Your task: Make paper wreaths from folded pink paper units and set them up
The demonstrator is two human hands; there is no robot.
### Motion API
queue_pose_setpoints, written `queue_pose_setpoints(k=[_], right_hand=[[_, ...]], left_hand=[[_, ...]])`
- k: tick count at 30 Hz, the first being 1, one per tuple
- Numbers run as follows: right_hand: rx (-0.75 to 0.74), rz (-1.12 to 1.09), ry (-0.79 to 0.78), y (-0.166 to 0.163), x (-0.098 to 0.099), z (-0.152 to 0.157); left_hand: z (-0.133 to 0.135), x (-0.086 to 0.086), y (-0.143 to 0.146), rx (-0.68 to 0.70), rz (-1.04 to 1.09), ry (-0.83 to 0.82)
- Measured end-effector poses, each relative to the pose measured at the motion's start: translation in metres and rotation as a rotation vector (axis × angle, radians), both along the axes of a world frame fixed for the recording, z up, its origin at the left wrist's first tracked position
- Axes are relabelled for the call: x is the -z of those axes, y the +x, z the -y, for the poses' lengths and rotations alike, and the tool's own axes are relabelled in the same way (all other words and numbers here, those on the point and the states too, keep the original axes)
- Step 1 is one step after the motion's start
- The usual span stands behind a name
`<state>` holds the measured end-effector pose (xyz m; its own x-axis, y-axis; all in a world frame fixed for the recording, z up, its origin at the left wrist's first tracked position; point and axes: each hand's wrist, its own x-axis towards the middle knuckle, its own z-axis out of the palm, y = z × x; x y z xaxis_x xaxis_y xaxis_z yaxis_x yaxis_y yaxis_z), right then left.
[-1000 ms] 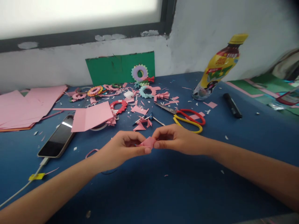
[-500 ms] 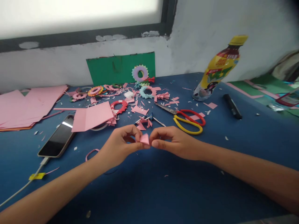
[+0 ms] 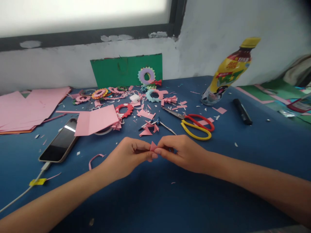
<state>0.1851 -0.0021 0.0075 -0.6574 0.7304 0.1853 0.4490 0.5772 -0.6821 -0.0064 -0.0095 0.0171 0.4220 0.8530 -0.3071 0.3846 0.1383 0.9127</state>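
A small folded piece of pink paper (image 3: 153, 146) is pinched between both hands above the blue table, its pointed tip upward. My left hand (image 3: 132, 153) grips it from the left with thumb and forefinger. From the right, my right hand (image 3: 181, 152) presses its thumb and fingertips on the same piece, partly covering it. Just beyond the hands lie pink folded triangles (image 3: 146, 131) and a drawing compass (image 3: 158, 121). Scissors (image 3: 196, 127) with one red and one yellow handle rest to the right of these.
A phone (image 3: 59, 142) on a charging cable lies at left, near pink paper sheets (image 3: 36, 103). Toothed paper rings, such as a red one (image 3: 127, 111), and scraps cover the back. A yellow-labelled bottle (image 3: 225, 76) and a black marker (image 3: 242, 111) are at right.
My right hand has closed in and now pinches the pink paper too. The piece has turned so its point faces up.
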Motion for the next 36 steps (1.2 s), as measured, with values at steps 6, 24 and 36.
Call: queue_pose_setpoints(k=[6,24,36], right_hand=[[-0.023,-0.007,-0.070,-0.001,0.001,0.001],[-0.197,-0.011,-0.017,-0.001,0.006,0.003],[-0.210,-0.063,-0.121,0.003,0.012,-0.006]], left_hand=[[-0.001,-0.004,0.001,0.045,0.046,-0.087],[0.007,-0.005,0.005,0.211,0.046,-0.218],[0.002,-0.003,0.001,0.189,0.026,-0.156]])
